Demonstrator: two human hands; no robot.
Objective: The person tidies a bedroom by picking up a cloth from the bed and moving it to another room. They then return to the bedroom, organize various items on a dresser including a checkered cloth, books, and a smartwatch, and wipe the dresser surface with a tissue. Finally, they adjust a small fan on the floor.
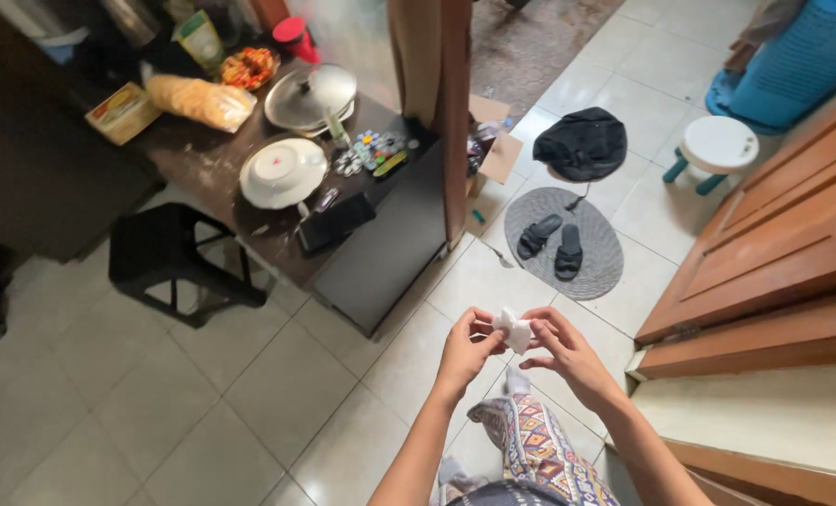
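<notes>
Left hand (466, 349) and right hand (565, 349) meet, fingertips pinched together.

The scene was evenly lit by soft daylight, brightest at the upper right, where the pale floor tiles (661, 84) shone. The left side fell dim: the dark table (202, 164) and the corner behind it were murky. Glare sat on the metal lid (310, 96) and on the white plate (283, 172). Shadows were faint, with a soft one under the black stool (170, 258). Straight lines bowed toward the edges from a wide lens; focus was fairly sharp throughout
</notes>
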